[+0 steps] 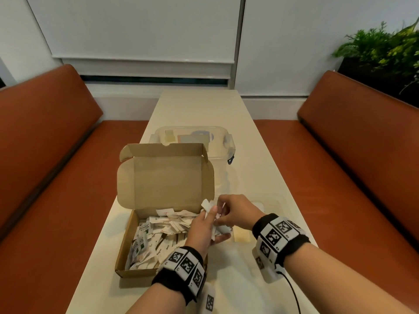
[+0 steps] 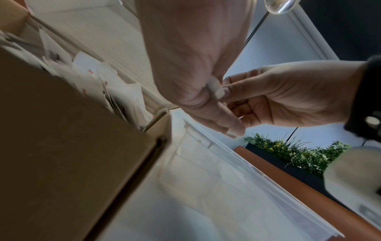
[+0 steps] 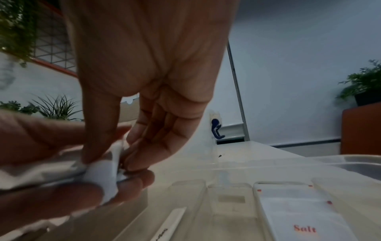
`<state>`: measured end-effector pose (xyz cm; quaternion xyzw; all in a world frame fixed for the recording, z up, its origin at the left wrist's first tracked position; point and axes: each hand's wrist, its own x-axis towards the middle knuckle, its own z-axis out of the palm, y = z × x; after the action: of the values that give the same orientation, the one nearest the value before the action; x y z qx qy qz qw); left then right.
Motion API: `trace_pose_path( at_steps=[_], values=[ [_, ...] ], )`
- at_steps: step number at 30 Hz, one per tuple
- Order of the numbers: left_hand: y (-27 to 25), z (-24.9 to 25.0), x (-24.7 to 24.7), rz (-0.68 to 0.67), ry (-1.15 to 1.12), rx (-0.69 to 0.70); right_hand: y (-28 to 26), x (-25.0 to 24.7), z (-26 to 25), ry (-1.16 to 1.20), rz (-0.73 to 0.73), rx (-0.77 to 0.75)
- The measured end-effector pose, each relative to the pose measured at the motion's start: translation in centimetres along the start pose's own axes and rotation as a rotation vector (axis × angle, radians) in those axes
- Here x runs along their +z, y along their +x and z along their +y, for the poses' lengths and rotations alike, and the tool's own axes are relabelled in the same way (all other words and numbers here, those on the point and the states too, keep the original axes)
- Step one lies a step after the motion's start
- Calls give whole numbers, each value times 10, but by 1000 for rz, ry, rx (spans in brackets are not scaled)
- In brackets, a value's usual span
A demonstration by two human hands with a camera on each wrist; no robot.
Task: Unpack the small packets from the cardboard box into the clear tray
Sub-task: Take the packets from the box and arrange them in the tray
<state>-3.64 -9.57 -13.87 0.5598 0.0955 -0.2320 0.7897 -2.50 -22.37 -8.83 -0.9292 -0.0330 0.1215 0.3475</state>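
Both hands' grip on packets (image 1: 209, 206) | left hand (image 1: 201, 230) | right hand (image 1: 235, 209) | beside box (image 1: 127, 252)

Open cardboard box (image 1: 145, 225) holds white packets (image 1: 169, 225) (jumbled); clear tray (image 3: 226, 164) beside.

1. Left hand (image 1: 201, 227): forearm reaching forward, palm turned up, fingers curled round a bunch of white packets (image 1: 209, 206).
2. Right hand (image 1: 235, 209): brought in from the right, touching the left, thumb and fingertips (image 3: 136, 163) pinching the same packets.
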Motion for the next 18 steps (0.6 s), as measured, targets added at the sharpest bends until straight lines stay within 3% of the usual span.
trace_pose_path(
  at_steps=[8, 15, 18],
  values=[
    [-7, 3, -4, -17, -49, 46, 3, -5, -4, 105, -26, 70],
    [-4, 5, -11, 107, -46, 71, 6, -10, 7, 211, 78, 241],
    [-3, 5, -19, 180, -89, 113, 11, -4, 10, 140, 145, 359]
  ],
)
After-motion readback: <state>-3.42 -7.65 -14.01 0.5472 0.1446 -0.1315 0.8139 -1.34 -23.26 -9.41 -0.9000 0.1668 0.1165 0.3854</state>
